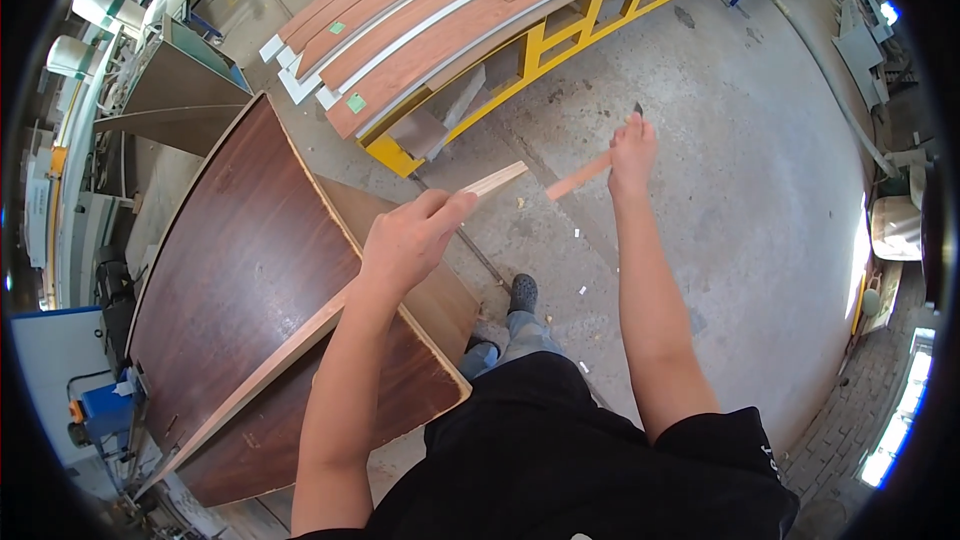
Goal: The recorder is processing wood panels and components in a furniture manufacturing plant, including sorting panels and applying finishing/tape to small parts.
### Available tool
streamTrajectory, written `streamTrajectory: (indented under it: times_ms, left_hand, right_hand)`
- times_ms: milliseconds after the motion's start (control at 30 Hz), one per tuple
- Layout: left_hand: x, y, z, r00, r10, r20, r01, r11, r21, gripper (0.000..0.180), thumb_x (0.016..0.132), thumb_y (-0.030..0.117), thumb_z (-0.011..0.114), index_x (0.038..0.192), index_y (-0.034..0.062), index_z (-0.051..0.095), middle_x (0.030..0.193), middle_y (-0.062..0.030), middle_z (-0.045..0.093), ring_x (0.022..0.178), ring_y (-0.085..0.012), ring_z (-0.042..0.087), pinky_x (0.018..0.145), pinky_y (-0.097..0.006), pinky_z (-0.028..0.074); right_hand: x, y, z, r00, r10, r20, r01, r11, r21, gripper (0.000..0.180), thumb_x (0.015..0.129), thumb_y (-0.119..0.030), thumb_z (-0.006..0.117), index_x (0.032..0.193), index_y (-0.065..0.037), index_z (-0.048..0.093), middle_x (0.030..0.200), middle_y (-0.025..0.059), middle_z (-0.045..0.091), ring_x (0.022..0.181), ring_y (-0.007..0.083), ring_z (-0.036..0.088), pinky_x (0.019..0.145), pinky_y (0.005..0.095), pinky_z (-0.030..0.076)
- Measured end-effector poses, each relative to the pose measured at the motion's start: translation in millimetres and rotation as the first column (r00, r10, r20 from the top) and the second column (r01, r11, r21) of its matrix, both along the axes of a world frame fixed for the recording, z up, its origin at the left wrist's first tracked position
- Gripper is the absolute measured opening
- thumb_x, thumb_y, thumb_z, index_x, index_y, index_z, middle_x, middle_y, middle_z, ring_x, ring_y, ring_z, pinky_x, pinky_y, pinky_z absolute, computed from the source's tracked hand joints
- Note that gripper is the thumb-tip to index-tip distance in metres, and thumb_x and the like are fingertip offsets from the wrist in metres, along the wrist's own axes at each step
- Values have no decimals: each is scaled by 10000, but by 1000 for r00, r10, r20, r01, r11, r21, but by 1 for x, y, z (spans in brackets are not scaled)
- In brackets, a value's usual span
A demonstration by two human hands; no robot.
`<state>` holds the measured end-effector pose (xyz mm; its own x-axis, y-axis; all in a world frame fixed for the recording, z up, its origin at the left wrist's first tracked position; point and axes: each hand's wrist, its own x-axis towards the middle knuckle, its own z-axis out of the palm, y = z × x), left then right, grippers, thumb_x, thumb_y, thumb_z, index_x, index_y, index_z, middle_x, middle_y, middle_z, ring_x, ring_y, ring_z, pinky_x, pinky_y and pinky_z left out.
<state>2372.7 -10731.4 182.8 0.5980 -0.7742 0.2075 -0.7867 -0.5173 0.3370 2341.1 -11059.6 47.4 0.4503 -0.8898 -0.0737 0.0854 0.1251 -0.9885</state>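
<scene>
My left hand is closed around a long, pale wooden strip. The strip runs slantwise over a dark brown wooden tabletop, and its far end juts past my fingers above the floor. Out to the right, my right hand is closed on a flat, pinkish-brown strip that points toward the pale strip's end, with a gap between them. A small dark tip pokes out on the far side of that fist. Whether tip and flat strip are one object, I cannot tell.
Reddish-brown boards and white-edged lengths lie stacked on a yellow metal frame ahead. Small white scraps dot the grey concrete floor. My shod foot stands beside the tabletop. Machinery and shelving line the left side.
</scene>
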Motion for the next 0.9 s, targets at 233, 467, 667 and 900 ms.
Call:
streamTrajectory:
  times_ms: [233, 467, 667, 900]
  left_hand:
    - [2, -4, -1, 997, -61, 41, 62, 998, -16, 389, 811, 55, 647, 1180, 178, 639, 978, -40, 668, 730, -237, 657, 610, -328, 537]
    - [7, -8, -1, 983, 83, -164, -99, 991, -86, 382, 792, 188, 713, 1162, 114, 650, 830, -41, 683, 657, -217, 639, 589, -318, 518]
    - [5, -24, 8, 964, 189, -186, -196, 980, -21, 254, 787, 195, 710, 1014, 86, 674, 741, -57, 654, 621, -218, 622, 565, -320, 498]
    - [3, -26, -2, 954, 220, -203, -240, 967, -80, 214, 776, 143, 720, 962, 47, 672, 732, -70, 644, 630, -209, 625, 571, -308, 489]
  right_hand:
    - [-97, 13, -48, 984, 35, -175, -35, 999, -1, 215, 1009, -245, 460, 860, -93, 494, 632, -25, 404, 576, 80, 414, 553, 259, 371]
    - [-147, 37, -77, 969, 130, -211, -96, 982, 163, 233, 1020, -254, 444, 879, -75, 497, 638, -32, 412, 590, 65, 409, 570, 256, 371]
    - [-139, 54, -70, 953, 254, -162, -175, 905, 387, 236, 1024, -251, 439, 870, -76, 477, 604, -18, 396, 587, 99, 422, 647, 281, 430]
    - [-131, 72, -66, 918, 378, -122, -296, 855, 427, 237, 1028, -262, 425, 888, -77, 476, 600, -19, 403, 580, 88, 412, 633, 273, 418]
